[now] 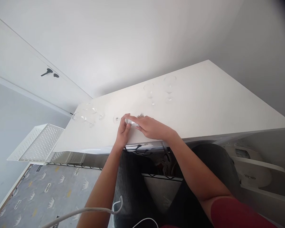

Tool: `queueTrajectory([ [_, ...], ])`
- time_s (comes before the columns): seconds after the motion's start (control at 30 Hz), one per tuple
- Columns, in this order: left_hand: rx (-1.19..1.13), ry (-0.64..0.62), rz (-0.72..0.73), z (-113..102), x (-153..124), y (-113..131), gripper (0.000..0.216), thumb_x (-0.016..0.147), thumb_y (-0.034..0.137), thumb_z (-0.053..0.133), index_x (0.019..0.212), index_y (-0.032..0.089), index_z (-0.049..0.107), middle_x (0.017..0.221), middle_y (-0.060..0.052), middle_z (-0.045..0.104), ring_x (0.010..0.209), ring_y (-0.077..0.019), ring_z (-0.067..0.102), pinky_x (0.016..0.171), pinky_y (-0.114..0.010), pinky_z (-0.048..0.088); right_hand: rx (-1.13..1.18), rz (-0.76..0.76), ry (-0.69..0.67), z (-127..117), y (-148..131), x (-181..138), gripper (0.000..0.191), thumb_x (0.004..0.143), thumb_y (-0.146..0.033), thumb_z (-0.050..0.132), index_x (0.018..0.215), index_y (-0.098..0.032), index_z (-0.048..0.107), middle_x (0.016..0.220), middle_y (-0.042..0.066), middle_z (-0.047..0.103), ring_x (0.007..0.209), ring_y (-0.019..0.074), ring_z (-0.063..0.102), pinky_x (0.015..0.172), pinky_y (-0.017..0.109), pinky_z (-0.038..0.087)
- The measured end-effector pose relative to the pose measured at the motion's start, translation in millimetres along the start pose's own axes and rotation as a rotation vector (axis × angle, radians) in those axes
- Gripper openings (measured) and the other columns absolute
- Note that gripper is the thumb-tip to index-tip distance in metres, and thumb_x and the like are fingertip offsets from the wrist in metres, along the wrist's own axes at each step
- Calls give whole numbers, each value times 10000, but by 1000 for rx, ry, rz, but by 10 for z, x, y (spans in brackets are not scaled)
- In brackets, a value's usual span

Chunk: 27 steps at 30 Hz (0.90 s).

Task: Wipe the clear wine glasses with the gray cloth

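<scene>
Over the white tabletop, my left hand (123, 130) and my right hand (152, 127) meet around a clear stemmed glass (132, 121). Fingers of both hands close on its bowl, which is partly hidden by them. A round glass foot (117, 119) shows just left of my left hand; whether it belongs to the held glass I cannot tell. Something small and crinkled (142, 115) sticks out above my right fingers, too small to name. Beyond my right hand, two clear stemmed glasses stand upright: one stemmed glass (149, 91) and another stemmed glass (169, 85).
Several more stemmed glasses (80, 117) stand at the left end of the white table (204, 104). A white perforated rack (40, 142) adjoins that end. A white cable (85, 210) crosses in front of my left forearm. A door handle (47, 72) shows upper left.
</scene>
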State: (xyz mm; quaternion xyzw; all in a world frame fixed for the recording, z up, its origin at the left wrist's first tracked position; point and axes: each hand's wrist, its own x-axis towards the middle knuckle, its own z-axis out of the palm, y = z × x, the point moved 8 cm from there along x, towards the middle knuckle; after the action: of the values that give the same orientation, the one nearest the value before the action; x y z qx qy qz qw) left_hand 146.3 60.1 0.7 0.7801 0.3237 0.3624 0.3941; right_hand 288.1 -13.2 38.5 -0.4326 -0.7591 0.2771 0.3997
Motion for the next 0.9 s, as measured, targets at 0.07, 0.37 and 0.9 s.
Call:
queueTrajectory([
  [0.07,-4,4,-21,-6,-5,-16,548,1012,596,516,1454,272,504,1492,-109,522,1373,-278,505,1154,-425,412,-204,-66,-59,-10,4,-30,655,1011,-127,399,1632,-326,336,1061,81,713,940,255,633,905,422,472],
  [0.37,57,75,-8,-48,-11,-35,504,1041,588,451,1400,250,553,1266,-102,643,1093,-232,620,990,-394,501,-2,33,13,-60,46,15,617,1026,-163,370,1613,-354,353,1209,55,713,1001,225,640,920,409,495],
  [0.9,-81,158,-73,-88,-16,-121,544,1033,619,444,1460,287,494,1269,-102,686,1192,-242,639,976,-390,504,210,255,237,-116,210,16,360,867,-468,726,1176,-282,727,905,0,748,690,159,565,683,305,431],
])
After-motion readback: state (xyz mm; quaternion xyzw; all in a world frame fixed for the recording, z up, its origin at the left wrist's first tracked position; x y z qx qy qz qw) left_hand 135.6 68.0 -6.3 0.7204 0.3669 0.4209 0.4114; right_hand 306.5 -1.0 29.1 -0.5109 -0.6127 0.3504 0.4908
